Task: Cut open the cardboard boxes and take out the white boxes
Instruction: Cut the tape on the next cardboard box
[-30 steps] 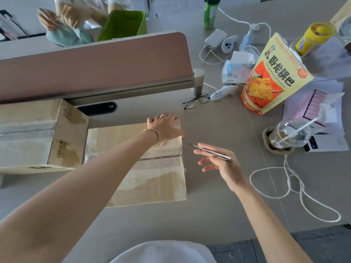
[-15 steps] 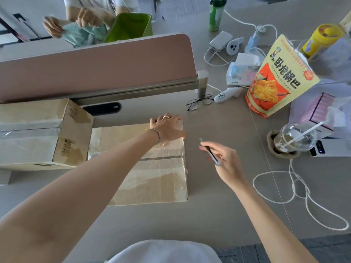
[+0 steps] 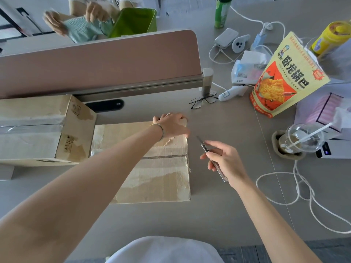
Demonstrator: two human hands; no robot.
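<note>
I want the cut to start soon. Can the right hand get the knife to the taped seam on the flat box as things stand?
Probably yes. The right hand holds the knife just beside the flat box, with only bare desk between; the left hand rests at the far corner, off the seam.

A sealed cardboard box (image 3: pixel 152 179) lies mid-counter (image 3: pixel 218 215), with a taller box (image 3: pixel 43 130) touching it at nine o'clock. Glasses (image 3: pixel 204 100) lie at one o'clock, a snack bag (image 3: pixel 288 76) and cup (image 3: pixel 302 139) toward two and three.
</note>
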